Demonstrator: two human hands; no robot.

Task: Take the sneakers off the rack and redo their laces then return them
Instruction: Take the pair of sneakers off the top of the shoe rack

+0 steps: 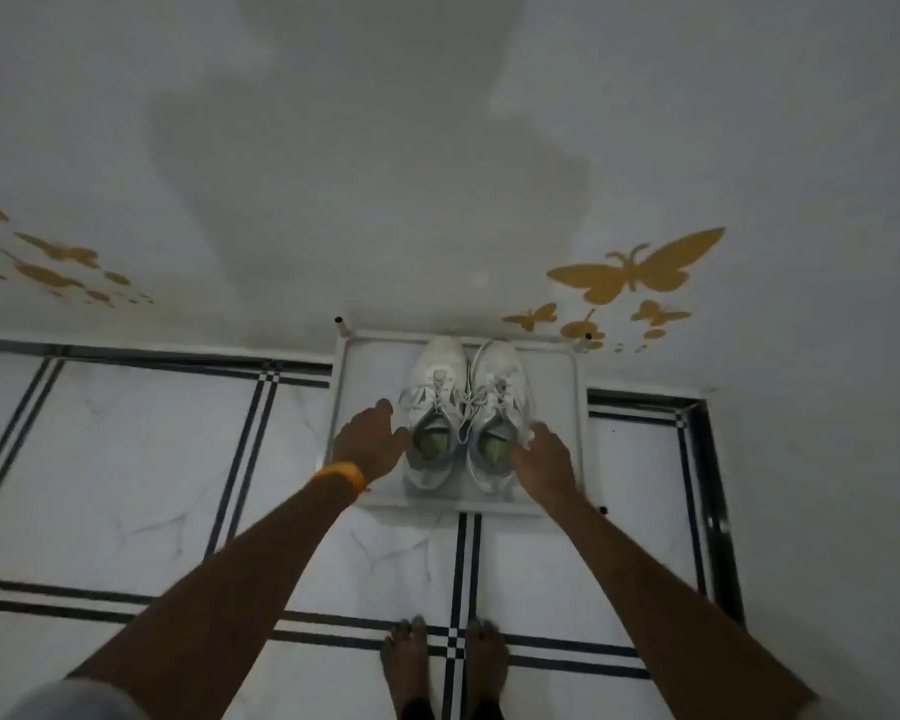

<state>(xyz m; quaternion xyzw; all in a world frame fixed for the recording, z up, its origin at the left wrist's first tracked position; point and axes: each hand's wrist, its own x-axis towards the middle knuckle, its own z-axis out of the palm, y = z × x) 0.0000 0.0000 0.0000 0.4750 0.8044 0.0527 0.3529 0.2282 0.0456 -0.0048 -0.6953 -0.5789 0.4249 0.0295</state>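
**Hands at the sneakers on the rack**

Fingers of our left hand (369, 443) are spread apart, just beside the left sneaker (434, 407) without gripping it. Our right hand (540, 462) lies at the right sneaker (500, 413), its thumb at the collar; we cannot tell whether it grips. Both white sneakers sit side by side on the white rack (567, 402), centre of the frame, against the butterfly-decorated wall (640, 265).

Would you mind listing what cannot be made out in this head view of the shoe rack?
- Lower tiers of the rack: hidden beneath its top shelf.
- Heel of the right sneaker: covered by the right hand.
- Lace pattern and knots: too small and blurred.
- Whether the left hand touches the left sneaker: unclear from above.
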